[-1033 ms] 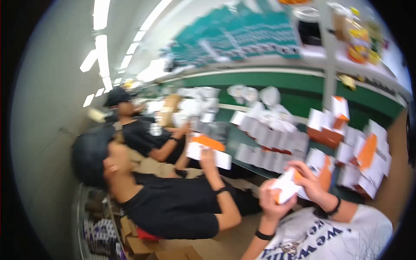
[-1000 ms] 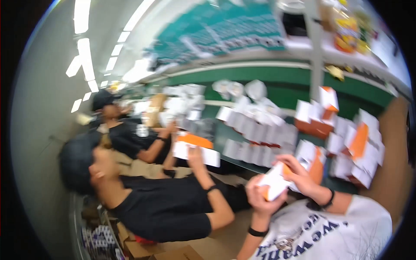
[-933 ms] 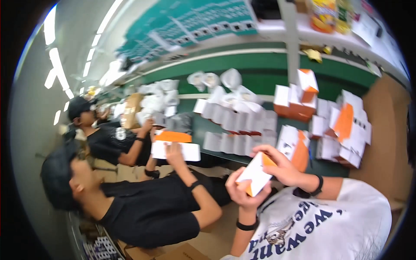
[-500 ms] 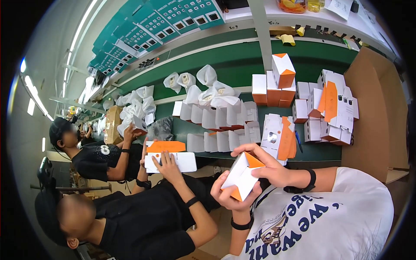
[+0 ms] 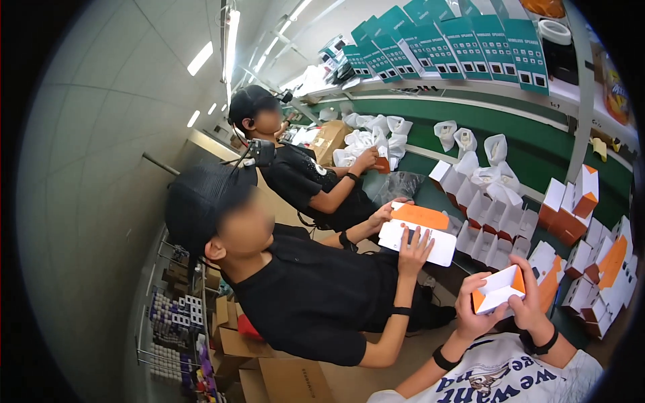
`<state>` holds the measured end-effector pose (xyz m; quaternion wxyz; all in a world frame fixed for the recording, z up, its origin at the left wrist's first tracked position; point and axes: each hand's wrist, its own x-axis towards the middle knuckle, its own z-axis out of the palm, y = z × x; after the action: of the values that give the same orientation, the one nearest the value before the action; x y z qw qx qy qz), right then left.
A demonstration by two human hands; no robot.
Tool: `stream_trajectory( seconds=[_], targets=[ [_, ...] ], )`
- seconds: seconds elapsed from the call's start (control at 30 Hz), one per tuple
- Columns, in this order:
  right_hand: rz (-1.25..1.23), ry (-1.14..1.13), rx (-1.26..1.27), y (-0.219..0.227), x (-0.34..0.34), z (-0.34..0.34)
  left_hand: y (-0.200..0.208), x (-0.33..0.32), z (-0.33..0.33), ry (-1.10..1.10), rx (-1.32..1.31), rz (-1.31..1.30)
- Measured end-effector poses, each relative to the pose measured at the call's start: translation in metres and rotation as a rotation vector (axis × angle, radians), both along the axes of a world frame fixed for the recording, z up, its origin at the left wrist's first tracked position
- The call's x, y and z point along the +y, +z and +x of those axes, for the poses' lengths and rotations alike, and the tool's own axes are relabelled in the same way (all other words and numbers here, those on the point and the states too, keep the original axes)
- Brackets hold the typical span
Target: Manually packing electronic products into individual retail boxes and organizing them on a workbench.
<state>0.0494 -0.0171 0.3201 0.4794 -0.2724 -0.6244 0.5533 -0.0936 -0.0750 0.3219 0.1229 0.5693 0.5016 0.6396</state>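
Currently we hold the white-and-orange box [image 5: 498, 287] between our fingers: our left hand [image 5: 474, 316] clamps its nine o'clock end, our right hand [image 5: 531, 309] its three o'clock end, thumbs lying toward six o'clock.

Ahead of my fingers [image 5: 529, 281], up on the shelf [image 5: 564, 93]: teal packages [image 5: 445, 57] standing in a row, pale-lidded dark tub [image 5: 557, 55] beside. Well left of my fingers, low down: brown cartons [image 5: 295, 381], ceiling lights [image 5: 201, 59] far overhead.

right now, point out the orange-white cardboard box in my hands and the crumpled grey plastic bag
Orange-white cardboard box [image 5: 500, 289]: head view, white surface
Crumpled grey plastic bag [image 5: 400, 186]: head view, crinkled middle
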Motion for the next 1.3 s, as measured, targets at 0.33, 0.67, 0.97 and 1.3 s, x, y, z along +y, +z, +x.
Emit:
stream_trajectory(
  seconds=[0.33, 0.67, 0.97, 1.3],
  targets=[
    [0.222, -0.078, -0.018, 0.002, -0.016, -0.009, 0.003, -0.001, -0.004, -0.069, -0.192, -0.115],
    [0.309, 0.185, -0.178, -0.002, 0.016, -0.001, -0.019, 0.012, -0.019, 0.215, -0.249, -0.087],
    [-0.297, 0.212, -0.026, -0.016, 0.001, 0.048, -0.069, 0.033, -0.008, -0.163, -1.431, -0.317],
    [-0.139, -0.437, -0.464, -0.015, 0.069, 0.114, -0.106, 0.011, -0.051, -0.399, -0.165, -1.031]
  ],
)
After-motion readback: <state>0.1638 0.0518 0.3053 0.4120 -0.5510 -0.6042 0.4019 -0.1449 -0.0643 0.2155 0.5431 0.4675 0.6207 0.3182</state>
